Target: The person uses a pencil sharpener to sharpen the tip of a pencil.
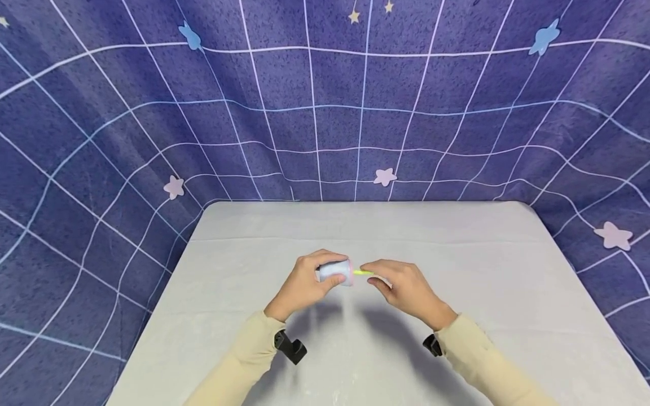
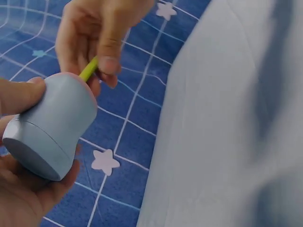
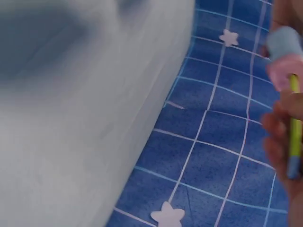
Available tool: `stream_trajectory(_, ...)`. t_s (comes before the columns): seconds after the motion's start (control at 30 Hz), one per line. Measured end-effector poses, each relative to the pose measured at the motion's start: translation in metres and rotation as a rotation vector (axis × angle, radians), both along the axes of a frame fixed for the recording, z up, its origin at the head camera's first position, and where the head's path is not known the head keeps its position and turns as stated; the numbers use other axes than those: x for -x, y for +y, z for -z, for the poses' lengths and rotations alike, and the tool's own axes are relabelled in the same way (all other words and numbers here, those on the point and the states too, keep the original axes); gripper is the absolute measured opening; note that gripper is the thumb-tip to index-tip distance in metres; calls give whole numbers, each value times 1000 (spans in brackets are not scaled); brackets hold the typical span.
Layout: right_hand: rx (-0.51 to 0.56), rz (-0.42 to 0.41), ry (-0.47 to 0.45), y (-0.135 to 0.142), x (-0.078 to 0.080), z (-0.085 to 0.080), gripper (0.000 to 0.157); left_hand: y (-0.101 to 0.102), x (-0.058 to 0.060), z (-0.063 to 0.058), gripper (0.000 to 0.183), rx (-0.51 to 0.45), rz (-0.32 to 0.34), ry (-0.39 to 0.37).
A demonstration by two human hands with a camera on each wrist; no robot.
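My left hand (image 1: 303, 286) grips a light blue pencil sharpener (image 1: 333, 270) by its sides, fingers on top and thumb below in the head view. The sharpener (image 2: 61, 113) has a waisted body and a seam near its wide base; its other end (image 3: 283, 71) is pink with a hole. A yellow-green pencil (image 1: 361, 272) with a blue tail end is pinched between thumb and fingers of my right hand (image 1: 408, 286). The pencil (image 3: 295, 135) lines up with the pink face, its front tip at the hole. Both hands are raised over the table.
A white cloth covers the table (image 1: 264, 225), and shadows of both arms fall on it. Around it hangs a blue curtain (image 1: 335, 129) with a grid and star pattern. A black wrist mount (image 1: 290, 347) sits on the left sleeve, another (image 1: 433, 345) on the right.
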State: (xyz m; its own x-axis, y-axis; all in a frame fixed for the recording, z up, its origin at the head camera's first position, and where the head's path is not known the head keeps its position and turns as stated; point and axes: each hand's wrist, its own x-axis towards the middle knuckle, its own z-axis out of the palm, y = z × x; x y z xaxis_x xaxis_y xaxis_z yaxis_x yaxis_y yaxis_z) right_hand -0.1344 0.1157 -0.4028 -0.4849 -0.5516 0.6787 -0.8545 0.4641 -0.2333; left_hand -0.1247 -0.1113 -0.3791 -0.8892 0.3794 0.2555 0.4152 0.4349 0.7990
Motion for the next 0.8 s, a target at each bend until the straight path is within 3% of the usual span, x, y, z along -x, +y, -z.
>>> stream_trajectory(0.1, -16, -13, 203, -2, 0, 1, 16, -3, 3, -3, 25, -56, 37, -163)
stream_trajectory(0.2, -2, -36, 400, -3, 1, 0, 18, -5, 4, -6, 29, -214, 135, -471)
stream_trajectory(0.3, 28, -79, 538, -6, 0, -1, 22, -9, 3, -7, 37, -354, 186, -751)
stream_trajectory(0.37, 34, -96, 594, -7, 0, -3, 21, -10, 3, -8, 39, -386, 189, -838)
stream_trajectory(0.4, 38, -103, 606, -7, 0, -3, 21, -11, 3, -8, 38, -383, 188, -841)
stream_trajectory(0.43, 42, -108, 611, -8, 0, -3, 21, -11, 3, -8, 37, -377, 178, -819)
stream_trajectory(0.5, 53, -106, 600, -9, 0, -2, 21, -10, 1, -9, 33, -331, 149, -701)
stream_trajectory(0.57, 71, -107, 568, -11, 1, -1, 22, -7, -1, -10, 31, -251, 105, -520)
stream_trajectory(0.63, 80, -126, 456, -11, 0, -1, 21, -4, -4, -10, 34, -161, 44, -323)
stream_trajectory(0.7, 92, -173, 221, -10, -1, -3, 15, -1, -8, -8, 37, -83, 17, -130)
stream_trajectory(0.8, 117, -242, -419, -7, -5, -15, 12, 2, -12, -3, 41, 42, 61, 175)
